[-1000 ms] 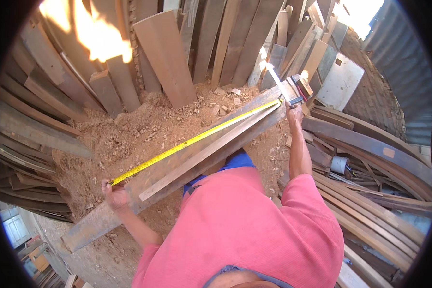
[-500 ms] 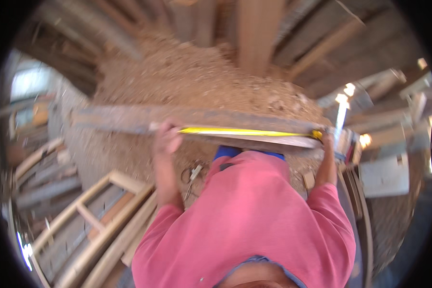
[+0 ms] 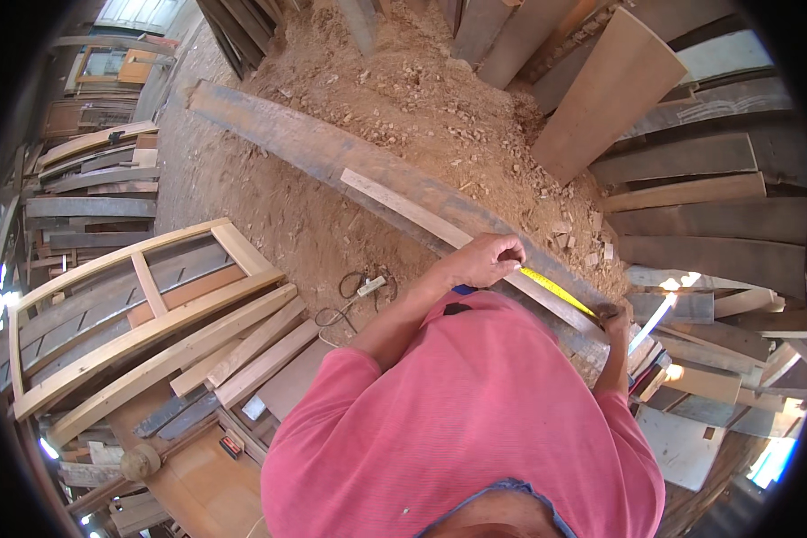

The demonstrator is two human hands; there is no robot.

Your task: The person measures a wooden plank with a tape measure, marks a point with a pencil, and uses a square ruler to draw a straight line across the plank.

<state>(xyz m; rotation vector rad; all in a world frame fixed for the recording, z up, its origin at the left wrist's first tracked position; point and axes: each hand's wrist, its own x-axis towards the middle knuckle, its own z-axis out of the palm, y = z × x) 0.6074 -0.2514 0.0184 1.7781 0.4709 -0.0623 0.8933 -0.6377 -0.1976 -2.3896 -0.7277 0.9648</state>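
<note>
My left hand (image 3: 489, 260) is closed in a pinch at the free end of a yellow tape blade (image 3: 554, 289), a small pale bit showing at its fingertips. At the blade's other end my right hand (image 3: 615, 319) is closed round the tape measure, whose case is mostly hidden by the fingers. The short stretch of blade runs along a narrow, pale wooden strip (image 3: 403, 208). This strip lies on a long, weathered plank (image 3: 287, 134), which slants from the far left to the near right.
Wood shavings (image 3: 394, 108) cover the ground beyond the plank. Boards (image 3: 610, 94) lean at the far right. To the left lie a wooden frame (image 3: 143, 278) and several cut lengths (image 3: 260, 363). A power strip with a cord (image 3: 369, 286) lies on the ground near my left arm.
My left hand has moved right, toward my right hand, and the exposed blade is much shorter. The view has turned, so the plank now slants. My right hand still holds the tape measure.
</note>
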